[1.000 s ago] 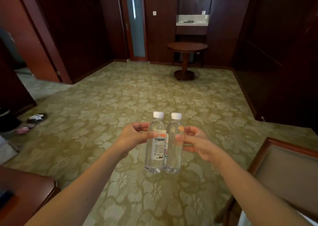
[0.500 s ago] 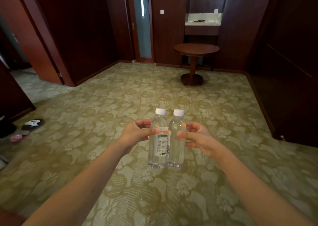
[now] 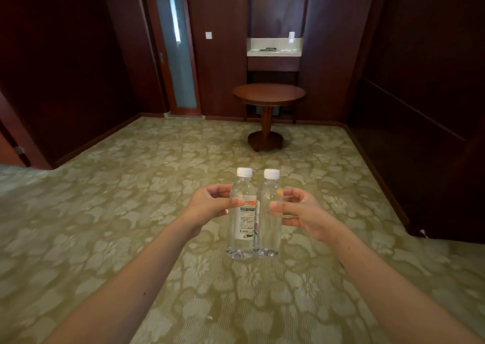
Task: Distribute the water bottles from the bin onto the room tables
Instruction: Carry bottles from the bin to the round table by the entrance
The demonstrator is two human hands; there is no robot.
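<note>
A: Nearest the camera?
B: Saw green-gold floral carpet [image 3: 105, 212] underfoot, with two bare arms reaching forward above it.
A: And at the ends of them?
B: Found the left hand [image 3: 210, 207] clamped on the left bottle [image 3: 242, 214], with thumb across the front at the top edge of the label [image 3: 246, 224] and fingers curled behind. Found the right hand [image 3: 301, 212] clamped likewise on the right bottle [image 3: 267, 231], with thumb on the front and a fingertip showing through the clear plastic.
A: Placed how?
B: Held upright in the air above the carpet, side by side and touching, between the two hands. Closed with white caps [image 3: 244, 172]. Could read nothing on the label.
A: Farther off?
B: Spotted a round wooden table [image 3: 269, 93] on a single pedestal, straight ahead by the far wall, well apart from the bottles.
A: Behind that?
B: Made out a pale countertop [image 3: 274, 52] in a recess above the table, with a dark object too small to identify. Noticed a door [image 3: 175, 50] with a frosted glass panel to the left, a white wall switch [image 3: 208, 35] between door and recess, and dark wood panelling [image 3: 420, 55] all round.
</note>
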